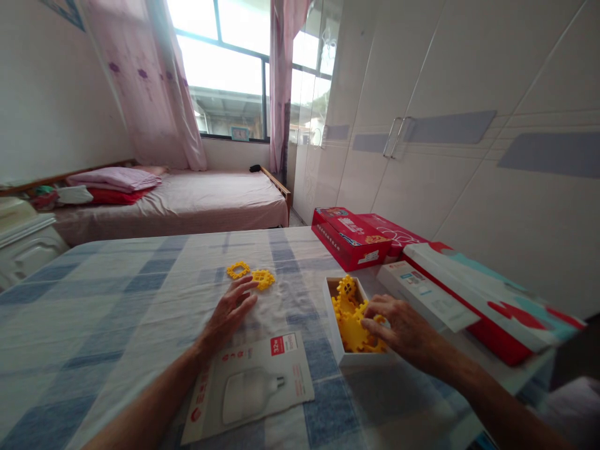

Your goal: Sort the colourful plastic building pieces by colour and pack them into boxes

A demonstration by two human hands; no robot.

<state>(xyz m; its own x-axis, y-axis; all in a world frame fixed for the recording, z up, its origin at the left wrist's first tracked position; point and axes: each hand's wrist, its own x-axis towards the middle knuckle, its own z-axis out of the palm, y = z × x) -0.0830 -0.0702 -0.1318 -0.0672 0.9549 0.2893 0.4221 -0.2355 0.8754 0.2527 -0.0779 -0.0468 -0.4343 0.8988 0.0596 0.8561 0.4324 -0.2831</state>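
Note:
My left hand lies flat on the checked cloth with its fingers stretched out, their tips just short of two yellow plastic pieces lying side by side. My right hand reaches into a small white box filled with several more yellow interlocking pieces. Its fingers curl down among those pieces. What they grip, if anything, is hidden.
A flat lamp package lies under my left forearm. Two red boxes and longer white-and-red boxes line the table's right side by the wardrobe. A bed stands beyond the table under the window.

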